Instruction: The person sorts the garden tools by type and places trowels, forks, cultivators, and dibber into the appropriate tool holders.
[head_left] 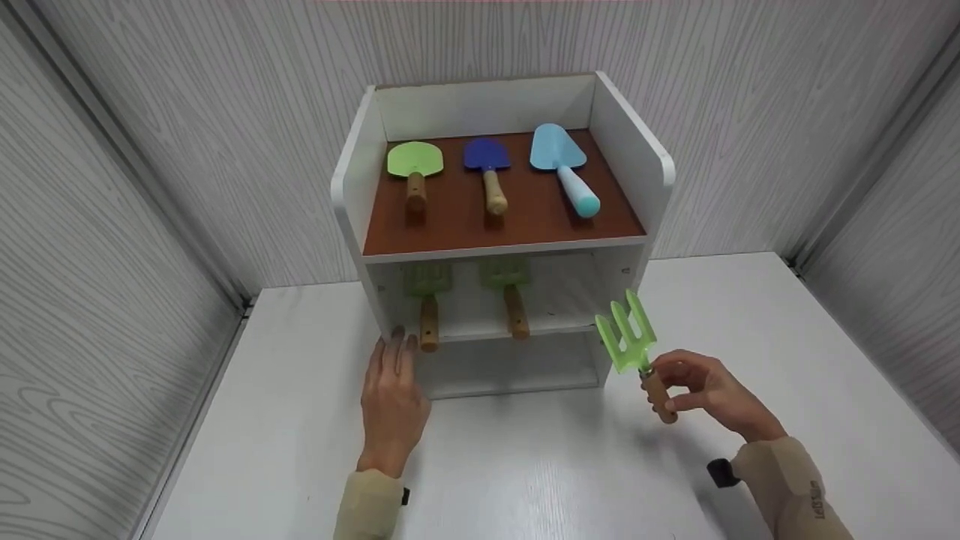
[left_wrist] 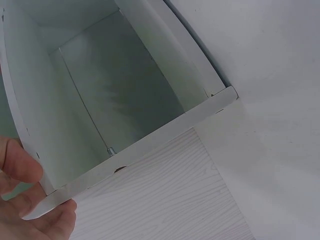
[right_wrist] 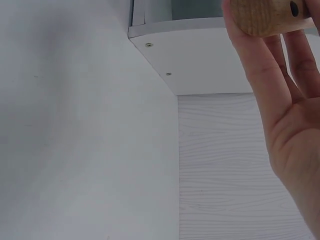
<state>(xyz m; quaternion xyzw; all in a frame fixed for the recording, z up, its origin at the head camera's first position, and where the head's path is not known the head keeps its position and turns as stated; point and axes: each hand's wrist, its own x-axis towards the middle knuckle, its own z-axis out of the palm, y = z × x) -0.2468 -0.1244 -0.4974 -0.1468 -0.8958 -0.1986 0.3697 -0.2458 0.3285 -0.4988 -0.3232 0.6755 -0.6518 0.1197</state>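
Observation:
At the right, my right hand [head_left: 712, 390] holds a light green hand fork [head_left: 634, 341] by its wooden handle, tines up and away from the table. In the right wrist view only the round end of that handle [right_wrist: 252, 17] shows, against the fingers. My left hand [head_left: 394, 401] is at the lower left front of a white shelf unit [head_left: 652, 142]. In the left wrist view its thumb and fingers [left_wrist: 22, 162] grip the edge of the side panel. Two green-headed tools with wooden handles, one left [head_left: 429, 319] and one right [head_left: 516, 311], lie on the middle shelf.
On the brown top shelf lie a green trowel [head_left: 415, 160], a dark blue trowel [head_left: 486, 154] and a light blue trowel [head_left: 555, 148]. Under the middle shelf is a low compartment [head_left: 517, 367]. The unit stands on a white table [head_left: 517, 465], with wood-grain panels [head_left: 225, 112] behind and beside it.

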